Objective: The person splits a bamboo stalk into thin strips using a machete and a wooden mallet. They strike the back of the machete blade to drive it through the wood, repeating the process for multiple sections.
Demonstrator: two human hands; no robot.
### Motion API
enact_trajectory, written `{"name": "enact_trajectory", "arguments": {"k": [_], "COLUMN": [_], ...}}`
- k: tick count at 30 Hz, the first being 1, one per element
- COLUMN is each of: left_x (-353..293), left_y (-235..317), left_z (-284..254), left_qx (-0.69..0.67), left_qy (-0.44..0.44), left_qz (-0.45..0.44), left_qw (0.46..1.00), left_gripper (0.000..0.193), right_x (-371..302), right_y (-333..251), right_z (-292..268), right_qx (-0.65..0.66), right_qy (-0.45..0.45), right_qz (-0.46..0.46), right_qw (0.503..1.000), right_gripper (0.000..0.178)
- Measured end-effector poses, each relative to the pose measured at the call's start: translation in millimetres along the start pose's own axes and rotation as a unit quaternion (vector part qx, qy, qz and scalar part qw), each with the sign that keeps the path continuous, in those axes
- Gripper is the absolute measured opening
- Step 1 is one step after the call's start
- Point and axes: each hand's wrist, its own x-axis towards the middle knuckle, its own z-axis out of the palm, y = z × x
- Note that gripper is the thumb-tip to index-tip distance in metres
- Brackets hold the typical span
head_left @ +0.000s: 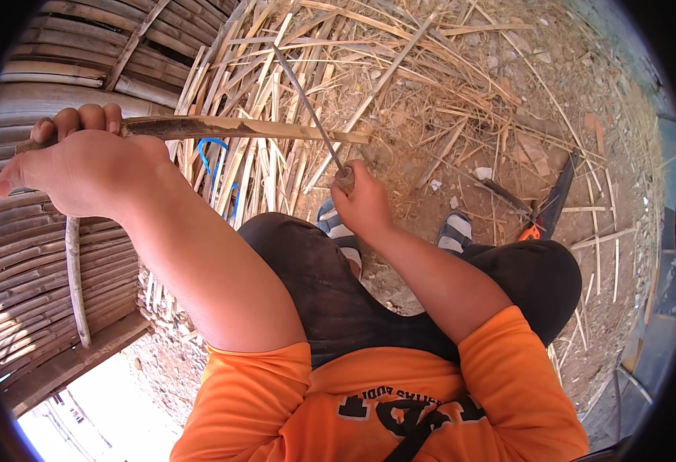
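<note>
My left hand (92, 162) is raised at the left, its fingers wrapped round one end of a split bamboo strip (222, 128). The strip runs level to the right, with dark patches on its side. My right hand (365, 202) grips the handle of a long, thin-bladed knife (301, 94) between my knees. Its blade points up and to the left, crossing the strip near the strip's right end. Whether the blade touches the bamboo or only overlaps it in view, I cannot tell.
Many split bamboo strips (265, 165) lie piled ahead on the left, with a blue strap (213, 146) among them. A bamboo-slat wall (30, 254) rises at the left. On the dirt floor right of my feet lies a dark-bladed saw (560, 196) with an orange handle.
</note>
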Motion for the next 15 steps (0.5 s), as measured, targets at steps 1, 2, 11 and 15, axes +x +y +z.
{"name": "enact_trajectory", "arguments": {"k": [1, 2, 11, 15], "left_x": [-1, -3, 11, 7], "left_y": [0, 0, -9, -7], "left_z": [3, 4, -7, -3], "left_qx": [0.002, 0.005, 0.051, 0.035], "left_qy": [0.007, 0.013, 0.056, 0.064], "left_qz": [0.002, 0.004, -0.008, -0.008], "left_qw": [1.0, 1.0, 0.997, 0.997], "left_gripper": [0.07, 0.069, 0.067, 0.068], "right_x": [-1, -3, -8, -1], "right_y": [6, 18, 40, 5], "right_z": [1, 3, 10, 1], "right_qx": [-0.013, -0.026, -0.061, 0.019], "right_qy": [-0.013, -0.026, -0.038, 0.003], "right_qz": [0.009, 0.017, 0.082, 0.0], "right_qw": [1.0, 0.999, 0.994, 1.0], "right_gripper": [0.031, 0.031, 0.025, 0.025]}}
